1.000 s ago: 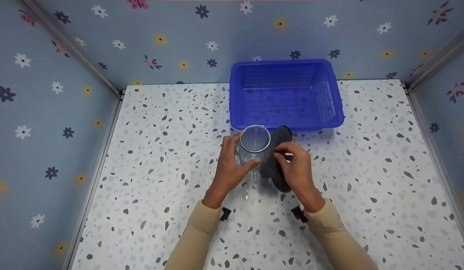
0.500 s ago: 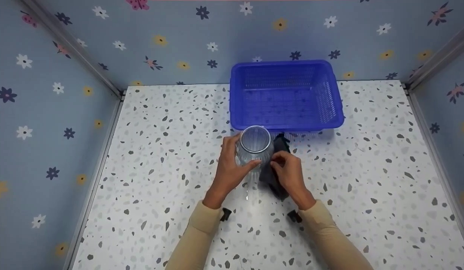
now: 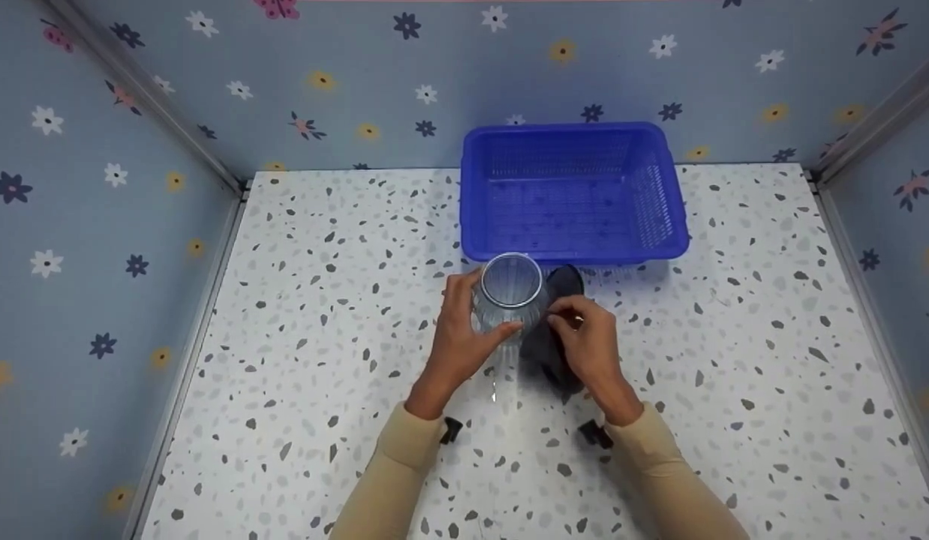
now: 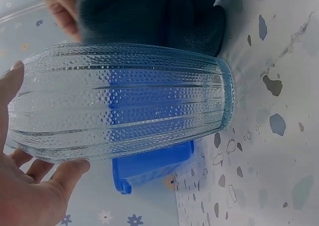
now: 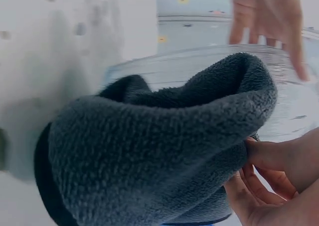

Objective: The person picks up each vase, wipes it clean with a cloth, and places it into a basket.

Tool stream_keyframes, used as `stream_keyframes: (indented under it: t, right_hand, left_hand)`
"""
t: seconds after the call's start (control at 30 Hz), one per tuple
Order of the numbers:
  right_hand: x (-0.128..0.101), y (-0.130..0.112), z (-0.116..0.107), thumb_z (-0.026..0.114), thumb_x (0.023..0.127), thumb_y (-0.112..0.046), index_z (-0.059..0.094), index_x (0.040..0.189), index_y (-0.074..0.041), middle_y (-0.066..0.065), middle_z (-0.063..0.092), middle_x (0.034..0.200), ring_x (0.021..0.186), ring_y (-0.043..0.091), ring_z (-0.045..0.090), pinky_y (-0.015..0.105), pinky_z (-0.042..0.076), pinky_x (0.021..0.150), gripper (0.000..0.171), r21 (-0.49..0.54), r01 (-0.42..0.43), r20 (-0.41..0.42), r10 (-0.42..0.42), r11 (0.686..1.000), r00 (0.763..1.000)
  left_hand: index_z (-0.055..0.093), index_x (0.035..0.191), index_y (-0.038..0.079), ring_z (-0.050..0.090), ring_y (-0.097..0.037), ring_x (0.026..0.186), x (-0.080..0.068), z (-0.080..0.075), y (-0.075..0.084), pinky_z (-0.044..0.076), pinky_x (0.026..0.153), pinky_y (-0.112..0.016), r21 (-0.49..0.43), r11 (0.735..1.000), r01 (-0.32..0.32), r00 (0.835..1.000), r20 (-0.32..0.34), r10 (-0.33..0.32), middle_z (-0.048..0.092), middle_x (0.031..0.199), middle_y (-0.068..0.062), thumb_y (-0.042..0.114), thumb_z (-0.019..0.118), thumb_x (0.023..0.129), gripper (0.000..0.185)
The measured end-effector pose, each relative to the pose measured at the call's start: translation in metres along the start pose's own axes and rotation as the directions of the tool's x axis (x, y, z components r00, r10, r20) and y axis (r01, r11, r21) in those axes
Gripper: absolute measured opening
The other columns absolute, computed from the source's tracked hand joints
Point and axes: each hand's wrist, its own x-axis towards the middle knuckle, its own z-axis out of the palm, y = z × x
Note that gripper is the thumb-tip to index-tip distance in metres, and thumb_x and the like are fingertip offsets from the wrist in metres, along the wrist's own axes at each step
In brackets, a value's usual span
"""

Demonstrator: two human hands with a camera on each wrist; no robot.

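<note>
Grip, left: left hand [image 3: 457, 337] wraps the side of the glass vase [image 3: 509, 296], fingers curled round its ribbed wall, thumb on the near side.
Grip, right: right hand [image 3: 592, 349] pinches the dark grey cloth [image 3: 556, 322], fingers bunched into its folds, and holds it against the vase's right side.
Vase: clear, ribbed and dotted glass, upright on the table [image 3: 322, 300] with its open mouth facing up; it stands just in front of the basket's near rim. In the left wrist view the vase [image 4: 119, 101] fills the frame, with the left hand [image 4: 30, 186] at its wall and the cloth [image 4: 149, 16] pressed to its far side.
Cloth: fleecy, folded over on itself; in the right wrist view the cloth [image 5: 149, 151] bulges between the right hand [image 5: 274, 181] and the vase [image 5: 299, 101].
Basket: blue plastic basket [image 3: 573, 251], slotted walls, at the back of the table, right of centre.
Surroundings: white speckled tabletop, blue flowered walls [image 3: 134, 150] on three sides.
Sleeves: both forearms in beige sleeves [image 3: 404, 465].
</note>
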Motion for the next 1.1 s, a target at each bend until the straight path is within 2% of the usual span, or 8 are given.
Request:
stream_keyframes:
  t: [0.2,0.33,0.43,0.67,0.9,1.1]
  right_hand:
    - [0.005,-0.025,-0.009,0.074,0.089,0.015,0.073,0.095,0.006,0.018,0.073,0.093,0.091,0.028,0.071,0.02,0.056,0.079,0.011,0.035,0.091,-0.043,-0.089,0.995,0.995]
    - [0.009,-0.04,-0.01,0.074,0.091,0.012,0.074,0.095,0.004,0.017,0.073,0.093,0.085,0.025,0.069,0.02,0.054,0.076,0.009,0.013,0.166,-0.058,-0.165,0.986,0.985]
    - [0.011,-0.046,-0.01,0.076,0.091,0.01,0.075,0.095,0.003,0.015,0.073,0.093,0.083,0.023,0.069,0.02,0.053,0.075,0.008,-0.014,0.19,-0.064,-0.19,0.982,0.98]
    - [0.01,-0.045,-0.013,0.079,0.089,0.009,0.077,0.099,0.004,0.015,0.074,0.1,0.093,0.027,0.075,0.019,0.058,0.081,0.011,0.001,0.187,-0.035,-0.187,0.982,0.982]
    - [0.009,-0.043,-0.015,0.078,0.088,0.012,0.077,0.101,0.006,0.017,0.074,0.104,0.094,0.029,0.075,0.023,0.06,0.083,0.014,0.024,0.182,-0.008,-0.182,0.983,0.983]
    - [0.007,-0.032,-0.012,0.076,0.089,0.014,0.076,0.097,0.005,0.017,0.074,0.098,0.094,0.031,0.074,0.034,0.063,0.081,0.012,0.0,0.149,-0.016,-0.149,0.989,0.989]
  left_hand:
    - [0.047,0.151,0.005,0.053,-0.024,0.122,0.0,-0.001,0.0,0.049,0.101,-0.046,0.006,1.0,0.002,1.0,0.002,-0.002,0.05,0.134,-0.012,0.037,0.092,0.083,0.089]
    - [0.046,0.152,0.005,0.052,-0.024,0.119,0.0,-0.001,0.001,0.049,0.097,-0.045,0.005,1.0,0.008,1.0,0.003,-0.008,0.05,0.134,-0.012,0.038,0.092,0.083,0.088]
    - [0.047,0.151,0.004,0.052,-0.024,0.117,0.0,0.0,0.001,0.05,0.096,-0.046,-0.001,1.0,0.007,1.0,0.006,-0.007,0.05,0.135,-0.014,0.037,0.092,0.084,0.088]
    - [0.047,0.151,0.007,0.052,-0.023,0.115,-0.001,0.0,0.001,0.05,0.096,-0.044,0.004,1.0,0.007,1.0,0.001,-0.007,0.05,0.135,-0.011,0.039,0.091,0.084,0.086]
    - [0.047,0.151,0.007,0.051,-0.023,0.111,0.0,0.0,0.001,0.051,0.093,-0.047,0.005,1.0,0.008,1.0,0.002,-0.008,0.049,0.136,-0.011,0.039,0.092,0.083,0.088]
    - [0.047,0.152,0.007,0.052,-0.023,0.114,0.0,0.0,0.001,0.05,0.095,-0.047,-0.002,1.0,0.019,1.0,0.002,-0.019,0.05,0.135,-0.011,0.038,0.092,0.083,0.088]
